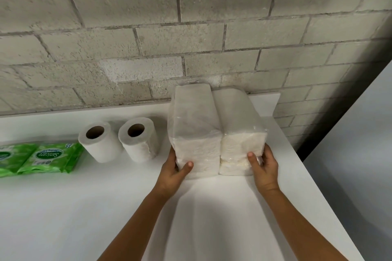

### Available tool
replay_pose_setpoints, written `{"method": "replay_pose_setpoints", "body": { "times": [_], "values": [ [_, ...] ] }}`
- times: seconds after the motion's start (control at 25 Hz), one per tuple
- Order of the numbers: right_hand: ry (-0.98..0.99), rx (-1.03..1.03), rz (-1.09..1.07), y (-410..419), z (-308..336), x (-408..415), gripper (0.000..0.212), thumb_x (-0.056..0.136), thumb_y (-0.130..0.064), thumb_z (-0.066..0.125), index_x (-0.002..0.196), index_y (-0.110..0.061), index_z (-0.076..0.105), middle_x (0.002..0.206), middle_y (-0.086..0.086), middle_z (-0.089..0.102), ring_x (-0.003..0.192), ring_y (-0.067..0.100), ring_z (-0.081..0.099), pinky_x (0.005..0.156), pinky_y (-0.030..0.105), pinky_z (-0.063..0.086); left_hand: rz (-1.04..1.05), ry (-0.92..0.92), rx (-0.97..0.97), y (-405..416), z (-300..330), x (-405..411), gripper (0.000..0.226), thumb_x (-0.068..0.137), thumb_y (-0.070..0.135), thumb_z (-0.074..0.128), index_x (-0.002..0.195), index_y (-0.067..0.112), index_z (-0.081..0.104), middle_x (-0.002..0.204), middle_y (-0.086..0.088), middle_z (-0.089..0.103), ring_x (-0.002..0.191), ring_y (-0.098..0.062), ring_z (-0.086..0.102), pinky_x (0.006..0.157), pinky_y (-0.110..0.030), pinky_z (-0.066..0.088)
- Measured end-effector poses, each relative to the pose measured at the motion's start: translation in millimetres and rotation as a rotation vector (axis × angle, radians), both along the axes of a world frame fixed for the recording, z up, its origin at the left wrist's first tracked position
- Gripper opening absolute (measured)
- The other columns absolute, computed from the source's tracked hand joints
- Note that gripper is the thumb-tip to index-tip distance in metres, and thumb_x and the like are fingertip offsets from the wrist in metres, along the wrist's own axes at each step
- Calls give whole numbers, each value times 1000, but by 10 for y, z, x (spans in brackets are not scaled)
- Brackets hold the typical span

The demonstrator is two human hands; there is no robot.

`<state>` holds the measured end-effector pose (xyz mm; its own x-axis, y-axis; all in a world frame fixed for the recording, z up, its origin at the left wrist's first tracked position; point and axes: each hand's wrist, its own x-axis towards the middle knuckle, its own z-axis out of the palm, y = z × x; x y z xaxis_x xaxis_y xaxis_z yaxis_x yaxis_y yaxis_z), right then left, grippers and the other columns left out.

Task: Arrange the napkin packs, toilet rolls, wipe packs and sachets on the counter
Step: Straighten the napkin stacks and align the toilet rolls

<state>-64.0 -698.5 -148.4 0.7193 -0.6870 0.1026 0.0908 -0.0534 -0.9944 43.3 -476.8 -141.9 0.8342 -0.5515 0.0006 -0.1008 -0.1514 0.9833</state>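
White counter (pixel 63 207) against a brick wall (pixel 148 38): 2 napkin packs (pixel 216 133) stand touching at its far right, left hand (pixel 172 172) and right hand (pixel 264 168) clasping their sides. Left of them stand 2 toilet rolls (pixel 118 140), then green wipe packs (pixel 42 160).

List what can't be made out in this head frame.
- Sachets: none in view.
- Leftmost wipe pack: cut off by the left edge.
- Fingers of the left hand and right hand: hidden behind the napkin packs.
- Pack backs: hidden against the wall.
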Motion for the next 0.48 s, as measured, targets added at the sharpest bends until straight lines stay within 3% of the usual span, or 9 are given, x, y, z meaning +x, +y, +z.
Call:
{"method": "replay_pose_setpoints", "body": {
  "times": [0.16, 0.32, 0.4, 0.48],
  "values": [
    [12, 37, -39, 34, 3, 36, 78, 61, -45, 65, 124, -1, 51, 123, 21, 59, 117, 34, 55, 89, 16, 48, 62, 26, -16, -81, 28, -36, 63, 78, 45, 58, 134, 26, 38, 120, 18, 60, 106, 13, 57, 89, -6, 46],
    [93, -19, 64, -37, -41, -20, 96, 52, -41, 72, 136, -10, 38, 133, 12, 52, 121, 24, 52, 100, 25, 44, 11, 14, 8, 2, -9, -51, 79, 72, 32, 72, 138, 24, 30, 123, 18, 56, 110, 13, 56, 88, -5, 45],
    [160, -45, 136, -64, -56, -42, 99, 46, -38, 80, 134, -15, 41, 124, 3, 58, 113, 17, 57, 91, 11, 47, 12, -14, 56, 17, -44, -59, 76, 73, 21, 76, 136, 23, 34, 121, 19, 57, 108, 14, 56, 90, -7, 47],
    [194, -30, 101, -69, -79, -25, 83, 52, -27, 85, 126, -15, 50, 110, -3, 64, 104, 16, 62, 77, 4, 49, 32, -21, 75, -6, -57, -60, 66, 77, 15, 74, 133, 23, 38, 119, 20, 58, 105, 16, 56, 88, -5, 46]
  ]
}}
